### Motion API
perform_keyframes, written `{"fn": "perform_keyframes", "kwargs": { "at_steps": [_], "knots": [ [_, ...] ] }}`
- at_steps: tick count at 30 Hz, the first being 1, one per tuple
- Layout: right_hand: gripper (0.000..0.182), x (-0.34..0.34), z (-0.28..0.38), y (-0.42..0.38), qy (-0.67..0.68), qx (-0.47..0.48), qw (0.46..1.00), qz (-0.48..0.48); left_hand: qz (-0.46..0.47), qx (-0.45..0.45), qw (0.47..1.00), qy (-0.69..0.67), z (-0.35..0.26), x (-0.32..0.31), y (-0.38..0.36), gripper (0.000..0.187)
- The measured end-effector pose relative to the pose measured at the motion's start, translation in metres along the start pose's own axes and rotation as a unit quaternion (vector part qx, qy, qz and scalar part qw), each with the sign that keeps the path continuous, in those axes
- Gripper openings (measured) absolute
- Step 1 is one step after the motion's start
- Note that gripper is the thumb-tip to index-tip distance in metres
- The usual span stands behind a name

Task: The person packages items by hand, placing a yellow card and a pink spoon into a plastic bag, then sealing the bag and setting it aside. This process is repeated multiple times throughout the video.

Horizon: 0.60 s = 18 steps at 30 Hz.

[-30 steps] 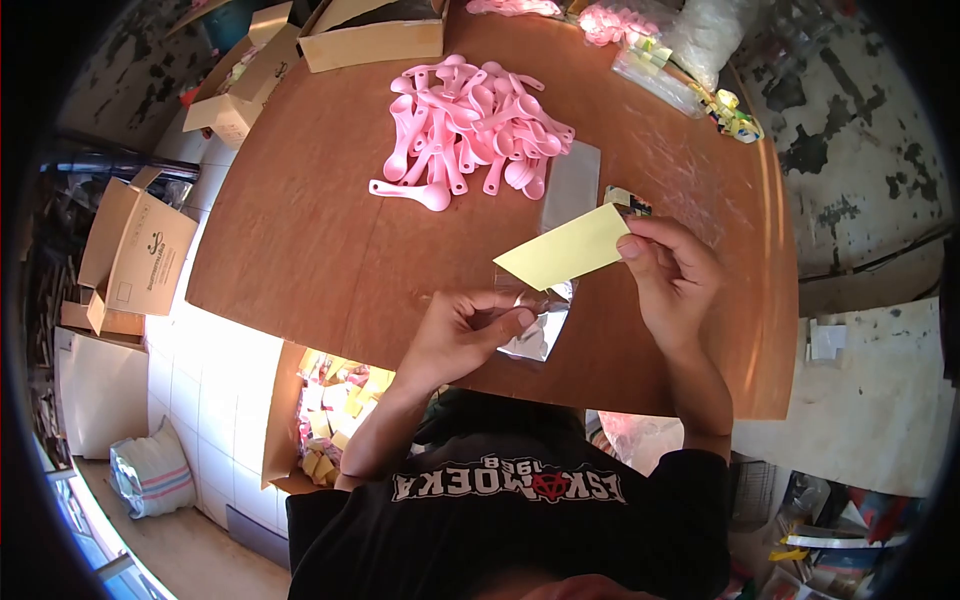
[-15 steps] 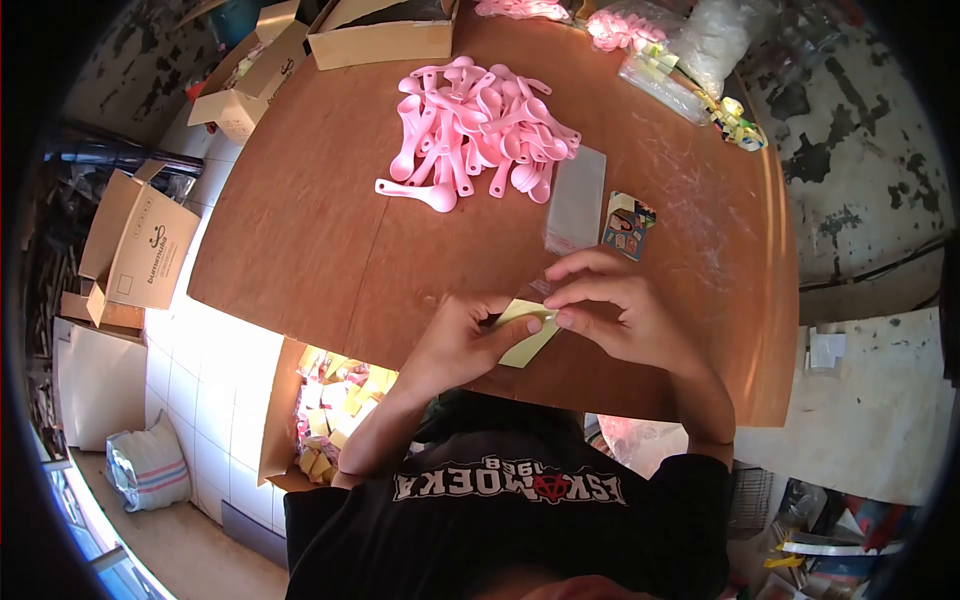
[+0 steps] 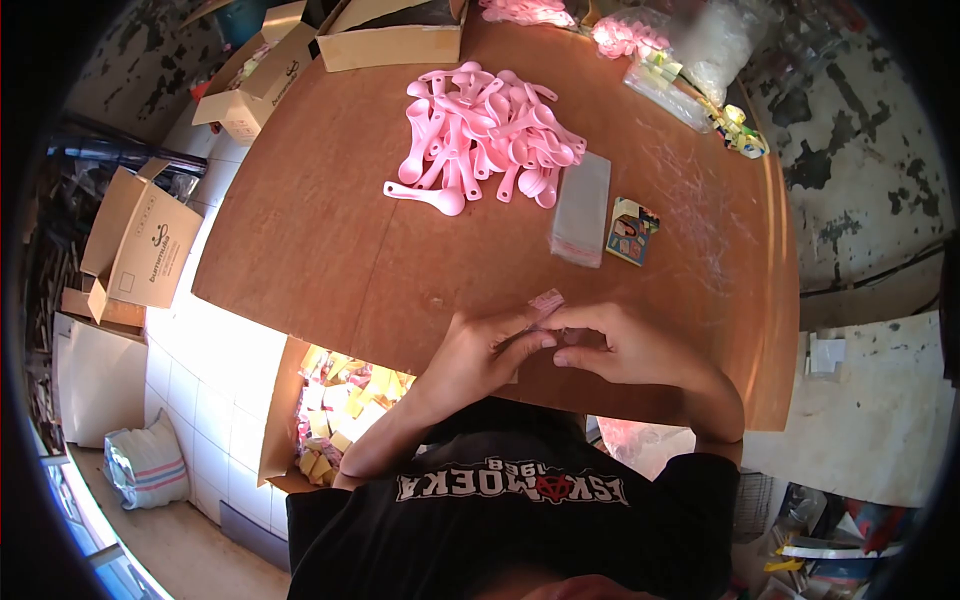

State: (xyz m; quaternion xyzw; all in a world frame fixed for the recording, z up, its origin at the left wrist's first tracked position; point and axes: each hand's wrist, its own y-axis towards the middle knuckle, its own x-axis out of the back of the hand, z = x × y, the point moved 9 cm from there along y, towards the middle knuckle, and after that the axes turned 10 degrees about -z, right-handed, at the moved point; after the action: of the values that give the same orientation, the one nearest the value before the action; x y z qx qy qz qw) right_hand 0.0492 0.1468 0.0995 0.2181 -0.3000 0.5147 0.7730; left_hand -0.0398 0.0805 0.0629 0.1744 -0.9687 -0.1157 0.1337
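My left hand (image 3: pixel 478 352) is closed at the table's near edge, its thumb and fingers gripping a small plastic packet (image 3: pixel 547 302) that is mostly hidden. Only a pinkish printed end of it sticks out above the fingertips. Opposite, my right hand (image 3: pixel 622 345) bends its fingers onto the same packet, its thumb tip a little below the forefinger. Farther up lies a stack of clear plastic bags (image 3: pixel 581 212), with a small stack of printed cards (image 3: pixel 632 232) to its right. Beyond the bags is a heap of pink plastic spoons (image 3: pixel 480 125).
Under the near left table edge stands an open box of yellow and pink packets (image 3: pixel 345 405). Cardboard boxes (image 3: pixel 150 240) stand on the left floor. An open carton (image 3: pixel 392 45), more pink spoons (image 3: pixel 628 38) and plastic bags (image 3: pixel 715 50) line the far edge.
The pale yellow card seen between my hands is now out of sight behind my fingers. The printed end of the packet has come into view, and both hands have turned inward.
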Motion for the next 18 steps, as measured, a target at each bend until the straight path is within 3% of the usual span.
{"fn": "perform_keyframes", "kwargs": {
  "at_steps": [1, 3, 4, 7, 8, 10, 12, 14, 16, 18],
  "knots": [
    [0.017, -0.004, 0.001, 0.0, -0.033, 0.012, 0.999, 0.022, -0.001, -0.001, 1.0, 0.0, 0.002, 0.0, 0.0, 0.034],
    [0.017, -0.015, -0.006, 0.001, -0.073, 0.027, 0.997, 0.012, -0.027, -0.119, 0.992, -0.029, -0.015, 0.005, -0.002, 0.045],
    [0.018, -0.019, -0.008, 0.002, -0.113, 0.043, 0.993, 0.001, -0.027, -0.119, 0.992, -0.029, -0.017, 0.007, -0.003, 0.045],
    [0.017, -0.016, 0.0, 0.012, -0.037, 0.068, 0.996, -0.047, -0.02, -0.085, 0.994, -0.06, -0.015, 0.015, -0.006, 0.05],
    [0.017, -0.011, 0.003, 0.016, -0.039, 0.07, 0.996, -0.047, -0.018, -0.038, 0.997, -0.07, 0.002, 0.016, -0.01, 0.052],
    [0.016, -0.008, -0.003, 0.031, 0.106, -0.001, 0.992, 0.069, -0.017, 0.008, 0.997, -0.08, 0.019, 0.022, -0.016, 0.054],
    [0.015, 0.023, -0.033, 0.061, 0.16, -0.058, 0.985, -0.013, -0.052, 0.019, 0.998, -0.026, 0.029, 0.035, -0.021, 0.049],
    [0.016, 0.07, -0.07, 0.101, 0.018, 0.032, 0.98, -0.196, -0.067, 0.019, 0.996, -0.047, 0.033, 0.042, -0.024, 0.049],
    [0.016, 0.106, -0.128, 0.131, -0.09, -0.044, 0.948, -0.303, -0.091, 0.087, 0.989, -0.075, 0.045, 0.047, -0.028, 0.049],
    [0.018, 0.115, -0.165, 0.154, -0.127, -0.054, 0.945, -0.298, -0.089, 0.089, 0.988, -0.088, 0.045, 0.049, -0.03, 0.049]
  ]
}}
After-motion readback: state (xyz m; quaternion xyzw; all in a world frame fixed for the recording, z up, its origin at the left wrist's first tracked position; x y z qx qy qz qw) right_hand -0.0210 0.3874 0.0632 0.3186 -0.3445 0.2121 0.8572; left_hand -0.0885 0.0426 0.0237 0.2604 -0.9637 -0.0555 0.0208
